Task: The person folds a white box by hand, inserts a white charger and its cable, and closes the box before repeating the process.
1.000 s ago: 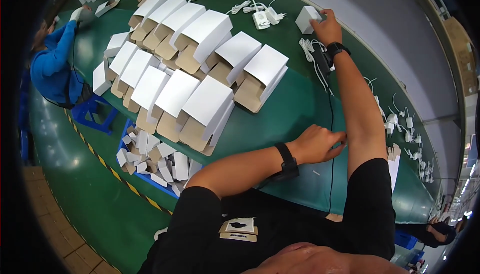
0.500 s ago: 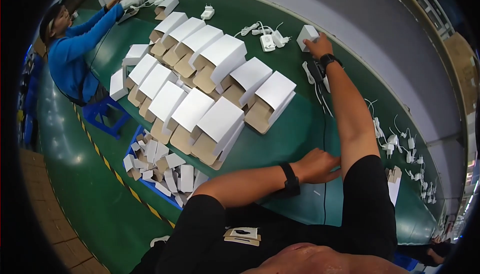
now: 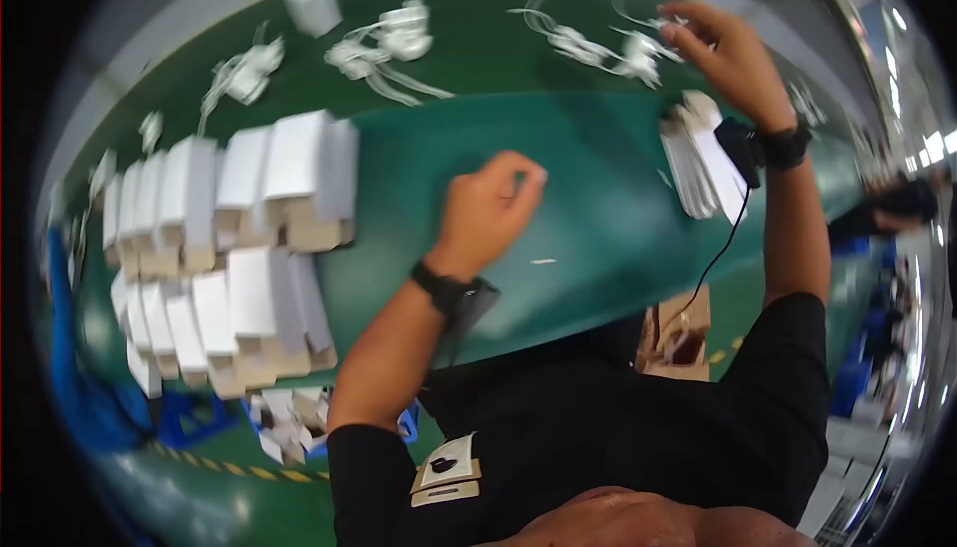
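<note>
My right hand (image 3: pixel 733 60) reaches over the far right of the table, fingers apart, with nothing visible in them. Its fingertips are close to a white charger with a cable (image 3: pixel 640 53), blurred by motion. My left hand (image 3: pixel 488 210) hovers over the green table (image 3: pixel 588 188), fingers curled, with nothing in them. A closed white box (image 3: pixel 313 6) stands at the far left. Open white boxes with brown flaps (image 3: pixel 297 163) stand in rows on the left. A stack of folded white cartons (image 3: pixel 693 163) lies below my right hand.
More white chargers with cables (image 3: pixel 407 28) lie along the far edge. Beside my right wrist is a black device with a cord (image 3: pixel 738 148). A blue crate of white cartons (image 3: pixel 294 422) stands below the table, and a brown carton (image 3: pixel 688 333) near my body. A blue-sleeved person (image 3: pixel 75 348) is at far left.
My right hand has let go of the white box and moved right to the chargers. My left hand has moved forward over the table. The view has swung right.
</note>
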The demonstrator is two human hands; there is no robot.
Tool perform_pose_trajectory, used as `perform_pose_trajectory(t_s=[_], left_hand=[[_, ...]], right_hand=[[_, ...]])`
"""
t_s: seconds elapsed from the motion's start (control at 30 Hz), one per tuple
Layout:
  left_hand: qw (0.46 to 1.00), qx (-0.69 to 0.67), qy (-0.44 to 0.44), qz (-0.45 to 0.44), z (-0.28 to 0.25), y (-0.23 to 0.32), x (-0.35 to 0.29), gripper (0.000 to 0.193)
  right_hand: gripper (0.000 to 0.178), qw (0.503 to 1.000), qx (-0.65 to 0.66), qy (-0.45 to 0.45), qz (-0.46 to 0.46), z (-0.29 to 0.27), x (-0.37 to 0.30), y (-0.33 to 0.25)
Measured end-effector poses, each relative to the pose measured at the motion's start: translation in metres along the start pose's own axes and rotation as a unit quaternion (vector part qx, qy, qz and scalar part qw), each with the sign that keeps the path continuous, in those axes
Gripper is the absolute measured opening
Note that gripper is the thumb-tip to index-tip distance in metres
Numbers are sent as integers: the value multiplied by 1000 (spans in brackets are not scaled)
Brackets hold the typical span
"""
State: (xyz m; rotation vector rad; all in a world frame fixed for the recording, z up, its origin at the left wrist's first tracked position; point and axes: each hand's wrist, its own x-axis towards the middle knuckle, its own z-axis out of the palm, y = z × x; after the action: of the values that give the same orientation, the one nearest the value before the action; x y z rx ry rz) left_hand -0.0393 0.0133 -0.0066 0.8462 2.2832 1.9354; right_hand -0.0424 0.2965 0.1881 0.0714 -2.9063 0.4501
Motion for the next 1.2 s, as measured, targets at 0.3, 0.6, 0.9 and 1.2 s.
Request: perform_pose_trajectory(t_s=[0.3, 0.6, 0.9, 1.2], left_hand=[[999, -15, -27, -31, 22, -1, 0, 14], [998, 17, -50, -42, 41, 25, 3, 18], [920, -375, -92, -71, 69, 85, 6, 55], [867, -419, -243, -122, 27, 51, 28, 97]], right_hand=[[41, 966, -223, 65, 109, 63, -218, 125], [20, 957, -252, 51, 132, 40, -233, 136], [25, 938, -131, 294, -130, 65, -181, -15], [29, 901, 404, 122, -102, 68, -127, -18]])
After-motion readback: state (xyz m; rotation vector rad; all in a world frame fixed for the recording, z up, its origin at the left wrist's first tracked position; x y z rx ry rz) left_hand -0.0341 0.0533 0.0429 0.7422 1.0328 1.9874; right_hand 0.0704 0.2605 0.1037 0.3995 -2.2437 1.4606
